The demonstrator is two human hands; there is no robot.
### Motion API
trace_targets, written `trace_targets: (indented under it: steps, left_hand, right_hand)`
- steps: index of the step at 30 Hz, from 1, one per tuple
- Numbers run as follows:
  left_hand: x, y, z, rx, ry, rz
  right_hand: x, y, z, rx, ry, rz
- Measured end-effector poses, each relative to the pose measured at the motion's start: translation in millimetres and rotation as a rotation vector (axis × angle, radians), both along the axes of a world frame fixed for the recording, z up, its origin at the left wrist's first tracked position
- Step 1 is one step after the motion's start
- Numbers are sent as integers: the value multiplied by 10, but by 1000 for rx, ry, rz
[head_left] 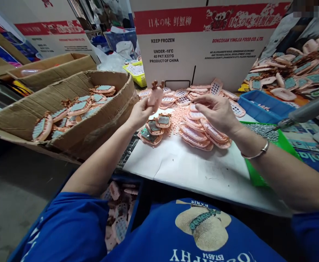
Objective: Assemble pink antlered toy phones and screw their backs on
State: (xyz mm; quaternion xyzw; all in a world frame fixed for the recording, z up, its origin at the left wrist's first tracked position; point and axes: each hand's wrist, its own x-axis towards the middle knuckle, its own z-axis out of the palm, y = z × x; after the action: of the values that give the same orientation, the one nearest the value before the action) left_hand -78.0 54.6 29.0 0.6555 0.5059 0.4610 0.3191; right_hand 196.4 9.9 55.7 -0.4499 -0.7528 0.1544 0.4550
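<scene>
The left hand (pixel 141 112) is raised above the tabletop (pixel 192 167), forearm stretched forward from the near left, wrist bent back and palm turned right. Its fingers are clamped on a pink toy shell (pixel 156 97), held upright with small brown antlers sticking up from the top edge. The shell hangs in the air over the far middle of the white sheet, just above three assembled pieces with dark screens (pixel 154 129) lying flat below it.

The right hand (pixel 215 112) comes in from the near right, forearm angled across the tabletop, a thin bracelet (pixel 256 152) on the wrist. Its palm faces down and the fingers are curled loosely together, the thumb and forefinger tips meeting near the hand's left edge; whether they pinch anything I cannot tell. It hovers right over a fanned stack of pink keypad shells (pixel 203 136), close to touching them.

A torn cardboard box (pixel 94 127) at the left holds finished pink pieces with teal faces. A blue tray (pixel 260 105) sits at the far right, and a green tray (pixel 285 145) beside the right forearm holds small metal bits.
</scene>
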Motion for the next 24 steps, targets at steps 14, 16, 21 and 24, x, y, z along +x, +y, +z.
trace_targets:
  steps: [14,16,21,24]
  left_hand:
    - [1281,-435,199,-451,-981,-413]
    - [1320,-388,203,-467,-947,-451]
    - [1232,-245,111,-396,-876,-349]
    - [1085,-178,13,-341,-900,-229]
  right_hand:
    - [-57,67,170,-85,-244,-116]
    - [-20,118,193,-159,-227,-158]
    - [19,436,142,-248,-213,-251]
    - [17,664,63,-307,-316,-361]
